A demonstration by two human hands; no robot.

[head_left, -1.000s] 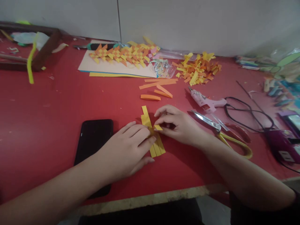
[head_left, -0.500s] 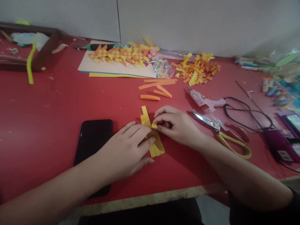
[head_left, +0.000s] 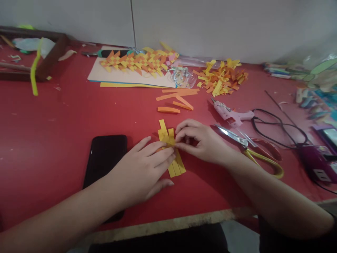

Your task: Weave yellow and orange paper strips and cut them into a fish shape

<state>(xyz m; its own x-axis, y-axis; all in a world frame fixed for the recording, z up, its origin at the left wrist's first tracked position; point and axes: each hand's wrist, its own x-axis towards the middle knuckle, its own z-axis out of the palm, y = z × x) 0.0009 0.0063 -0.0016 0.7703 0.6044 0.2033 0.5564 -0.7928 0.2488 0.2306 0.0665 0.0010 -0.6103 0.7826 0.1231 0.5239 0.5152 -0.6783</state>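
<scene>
Several yellow paper strips (head_left: 177, 169) lie side by side on the red tabletop, their upper ends fanned out. My left hand (head_left: 147, 160) rests across them with fingers stretched, pressing the strips down. A bit of orange paper (head_left: 159, 149) peeks out under its fingers. From the right, my right hand (head_left: 196, 140) pinches at the edge of one yellow strip with thumb and forefinger; its other fingers are curled. Where the strips cross is partly hidden by my left fingers. Loose orange paper strips (head_left: 169, 110) lie just beyond the hands.
A black phone (head_left: 106, 154) lies by my left forearm. On the right are scissors (head_left: 234, 136), a pink glue gun (head_left: 229, 114) and its cord. Behind lie a woven orange-yellow paper piece (head_left: 137, 62), a pile of paper pieces (head_left: 223, 77) and a wooden tray (head_left: 59, 42).
One yellow strip that was folded down under my right fingertips now lies with its end pointing up and away. My left fingers have shifted slightly over the strips.
</scene>
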